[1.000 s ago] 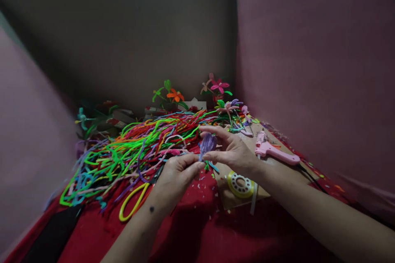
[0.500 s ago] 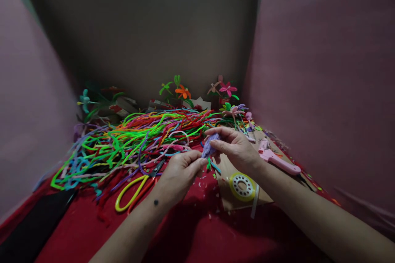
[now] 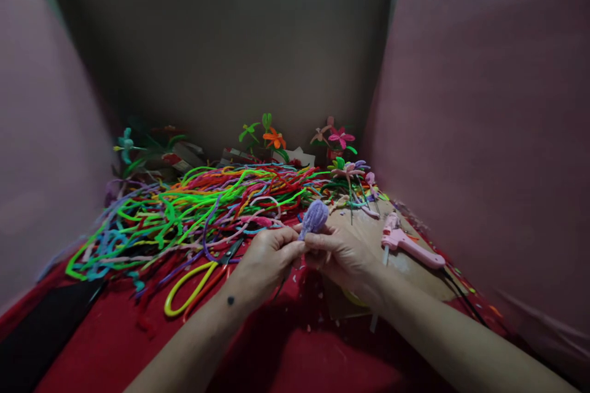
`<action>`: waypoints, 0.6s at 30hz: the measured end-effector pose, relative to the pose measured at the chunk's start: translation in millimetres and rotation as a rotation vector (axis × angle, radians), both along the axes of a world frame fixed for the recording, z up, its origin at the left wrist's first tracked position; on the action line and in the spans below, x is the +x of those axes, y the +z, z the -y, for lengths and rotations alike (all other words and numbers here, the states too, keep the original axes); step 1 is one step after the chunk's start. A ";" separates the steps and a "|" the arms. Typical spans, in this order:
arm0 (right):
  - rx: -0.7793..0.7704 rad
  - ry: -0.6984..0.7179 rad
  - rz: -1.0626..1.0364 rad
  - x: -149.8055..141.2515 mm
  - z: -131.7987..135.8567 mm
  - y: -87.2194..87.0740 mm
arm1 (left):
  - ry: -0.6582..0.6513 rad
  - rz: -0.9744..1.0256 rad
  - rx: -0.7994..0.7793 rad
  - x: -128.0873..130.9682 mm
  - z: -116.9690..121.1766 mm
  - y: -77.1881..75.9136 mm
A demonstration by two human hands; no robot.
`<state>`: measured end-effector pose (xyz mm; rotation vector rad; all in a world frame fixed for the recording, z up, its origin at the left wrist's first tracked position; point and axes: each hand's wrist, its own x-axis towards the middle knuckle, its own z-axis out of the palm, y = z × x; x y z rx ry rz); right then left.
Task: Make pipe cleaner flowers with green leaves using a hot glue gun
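A fuzzy purple flower bud (image 3: 315, 216), bent from pipe cleaner, stands upright between my hands, its rounded end on top. My left hand (image 3: 271, 252) pinches its narrow base between thumb and fingertips. From the other side my right hand (image 3: 338, 252) closes on the same base, its fingers partly curled underneath. A thin dark piece like a stem shows below my left fingers. Scissors (image 3: 196, 285) with a yellow and an orange handle lie beside my left wrist. To the right, a pink glue gun (image 3: 412, 245) rests on a brown board (image 3: 428, 279).
A large heap of coloured pipe cleaners (image 3: 207, 202) spreads behind my left hand. Finished pipe-cleaner flowers (image 3: 341, 137) stand along the back wall. A yellow tape roll (image 3: 354, 298) is mostly hidden under my right wrist. Small scraps litter the red cloth (image 3: 295, 350).
My right hand has slid from the bud's upper part down to its base, uncovering the bud. It now covers most of the tape roll. My left hand keeps its pinch.
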<state>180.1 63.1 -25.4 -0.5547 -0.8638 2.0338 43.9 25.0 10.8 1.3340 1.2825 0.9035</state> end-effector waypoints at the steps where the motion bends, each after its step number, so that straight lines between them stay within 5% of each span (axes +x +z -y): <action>1: -0.005 0.011 -0.016 0.0 0.2 -0.6 | -0.003 0.016 -0.015 -0.8 -0.3 0.1; 11: 0.150 0.051 -0.026 1.3 -0.7 -2.9 | -0.119 0.147 -0.085 -11.0 -3.8 -6.0; 18: 0.084 0.052 -0.001 1.2 -0.7 -2.1 | -0.178 0.300 -0.108 -11.2 -1.4 -4.7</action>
